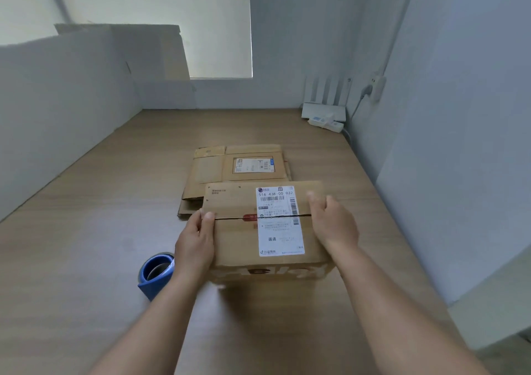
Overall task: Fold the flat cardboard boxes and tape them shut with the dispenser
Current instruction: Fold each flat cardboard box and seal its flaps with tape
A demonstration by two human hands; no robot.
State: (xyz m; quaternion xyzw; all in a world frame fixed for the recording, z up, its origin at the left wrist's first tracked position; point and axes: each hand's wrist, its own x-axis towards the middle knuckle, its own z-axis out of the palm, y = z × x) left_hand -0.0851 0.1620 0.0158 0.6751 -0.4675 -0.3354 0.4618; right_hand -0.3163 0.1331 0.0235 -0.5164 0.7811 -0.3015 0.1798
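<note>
I have the folded box point(235, 239) sitting on the tabletop point(86, 231) in front of me, clasped from both sides. My left hand point(198, 239) curls round its left edge with the thumb on top at the seam point(230, 218). My right hand point(333, 225) wraps the right edge, its fingertips slightly blurred. The top flaps meet along that seam and I see no tape across it, so I judge the folding of this one done and the taping next. The blue dispenser point(156, 274) stands just beside my left wrist. The next move calls for one hand to keep the flaps down while the other reaches for it. More flat boxes point(238, 165) lie stacked just behind.
</note>
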